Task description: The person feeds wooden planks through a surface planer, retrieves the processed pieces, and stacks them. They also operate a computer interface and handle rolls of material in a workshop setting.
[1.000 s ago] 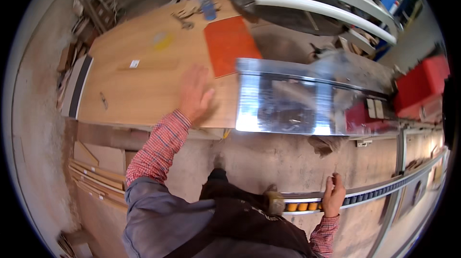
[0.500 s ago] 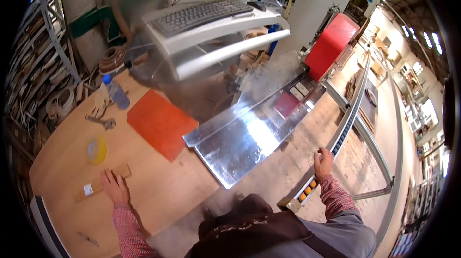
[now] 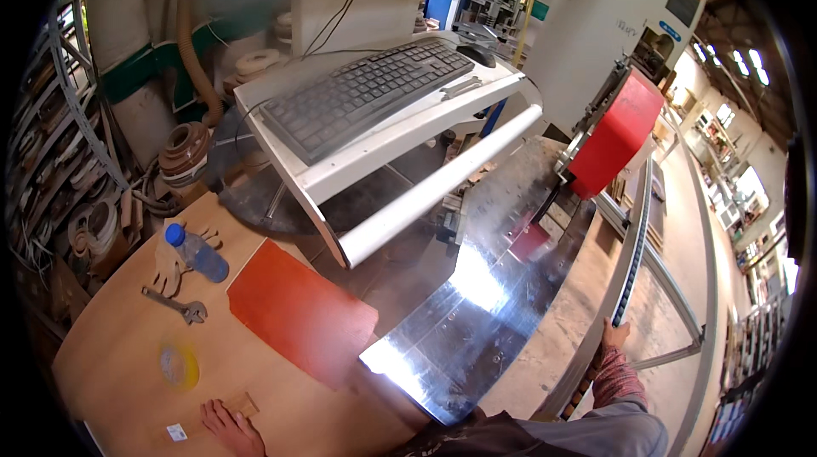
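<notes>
On the wooden table point(image 3: 111, 372), left hand point(image 3: 228, 427) lies flat, gripping nothing; right hand point(image 3: 613, 335) clasps the rail point(image 3: 631, 274).

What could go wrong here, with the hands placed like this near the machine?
The right hand grips the rail beside the machine's shiny plate and red head; if the head runs along, fingers might get pinched. The left hand rests on the wooden board near its edge, beside a small wood block; leaning there may tip or slide it. The bottle and wrench lie loose and might roll off.
</notes>
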Demonstrator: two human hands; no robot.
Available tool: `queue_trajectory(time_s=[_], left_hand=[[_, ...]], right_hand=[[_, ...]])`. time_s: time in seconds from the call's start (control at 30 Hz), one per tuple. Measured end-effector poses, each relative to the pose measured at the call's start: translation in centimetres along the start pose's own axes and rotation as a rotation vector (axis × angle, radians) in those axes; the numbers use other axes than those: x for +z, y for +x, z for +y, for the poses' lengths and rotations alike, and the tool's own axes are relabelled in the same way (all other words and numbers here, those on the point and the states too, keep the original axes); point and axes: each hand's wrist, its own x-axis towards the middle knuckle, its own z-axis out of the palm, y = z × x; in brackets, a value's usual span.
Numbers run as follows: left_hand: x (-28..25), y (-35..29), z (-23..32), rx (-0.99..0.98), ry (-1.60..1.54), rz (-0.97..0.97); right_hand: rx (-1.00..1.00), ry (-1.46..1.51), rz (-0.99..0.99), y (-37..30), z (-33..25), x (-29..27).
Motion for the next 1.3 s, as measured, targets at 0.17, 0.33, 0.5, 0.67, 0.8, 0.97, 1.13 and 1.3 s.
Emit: queue_trajectory(time_s=[0.17,0.33,0.5,0.67,0.8,0.97,1.13,1.3], left_hand=[[-1.1,0.8,0.7,0.009,0.034,-0.023],[-2.1,1.5,0.6,-0.016,-0.044,-0.043],[-2.4,2.3,-0.8,0.017,-0.017,-0.119],[-1.7,2.5,-1.0,-0.004,-0.039,-0.11],[-1.6,2.4,-0.6,0.044,-0.027,0.043],[-2.0,2.1,-0.3,0.057,-0.018,0.002],[-1.7,1.8,-0.2,0.076,-0.011,0.055],[-1.5,1.9,-0.7,0.08,-0.025,0.042]], right_hand=[[0.13,0.276,-0.274,-1.2,1.6,-2.6],[0.135,0.255,-0.31,-8.1,2.9,-4.8],[0.139,0.314,-0.159,-10.5,2.6,-4.2],[0.178,0.22,-0.173,-9.7,2.6,-4.2],[0.181,0.191,-0.165,-10.3,2.3,-4.5],[0.176,0.125,-0.168,-11.2,0.4,-5.7],[0.214,0.051,-0.184,-11.6,-1.0,-6.8],[0.18,0.114,-0.165,-11.4,-0.4,-6.1]])
